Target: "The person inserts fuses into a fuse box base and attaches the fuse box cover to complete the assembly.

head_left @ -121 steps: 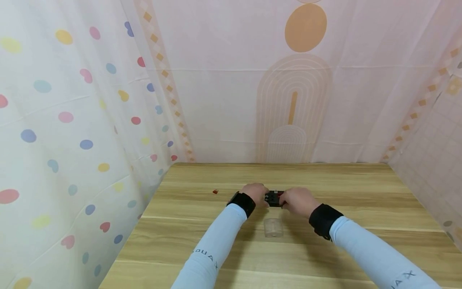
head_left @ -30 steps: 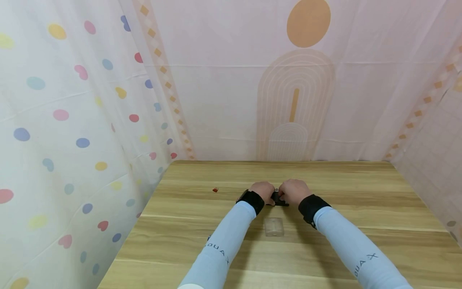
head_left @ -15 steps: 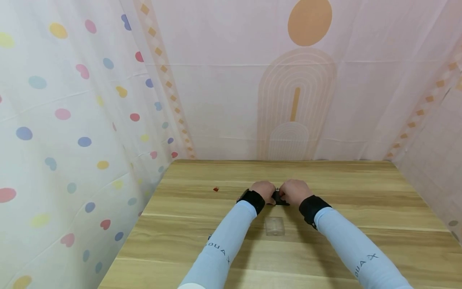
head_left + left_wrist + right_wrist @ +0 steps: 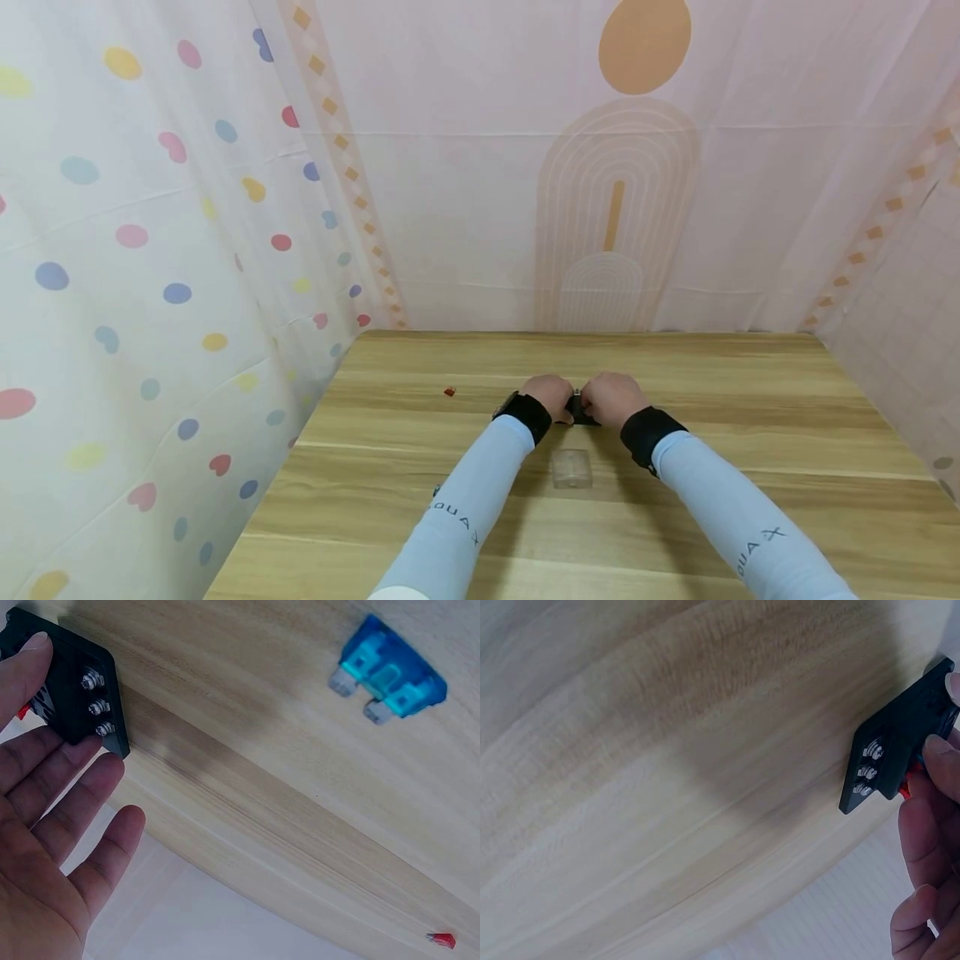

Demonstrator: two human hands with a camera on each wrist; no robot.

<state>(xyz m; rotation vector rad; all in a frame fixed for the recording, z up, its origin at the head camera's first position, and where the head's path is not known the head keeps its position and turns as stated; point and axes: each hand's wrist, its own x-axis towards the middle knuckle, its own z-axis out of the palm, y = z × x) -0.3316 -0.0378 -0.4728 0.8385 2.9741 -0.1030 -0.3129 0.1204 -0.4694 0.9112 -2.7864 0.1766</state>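
Observation:
A black fuse block (image 4: 585,414) with metal screw terminals (image 4: 94,706) along one end is between both hands, close over the table. My left hand (image 4: 547,394) holds it by its left side, thumb on top and fingers beneath, with the outer fingers spread. The fingers of my right hand (image 4: 613,398) pinch at the block's middle, on a small blade fuse mostly hidden by the fingertips; a sliver of blue shows there. A red piece (image 4: 906,785) shows at the block beside the right fingers.
A clear plastic cover (image 4: 572,469) lies on the wooden table (image 4: 712,517) nearer me. A red blade fuse (image 4: 450,392) lies off to the left. A blue blade fuse (image 4: 388,671) lies on the table near my left forearm. Patterned curtains hang behind and beside the table.
Since the oldest frame, my hands have drawn closer together and my right hand has moved slightly left along the block. Over the last second they have stayed almost still.

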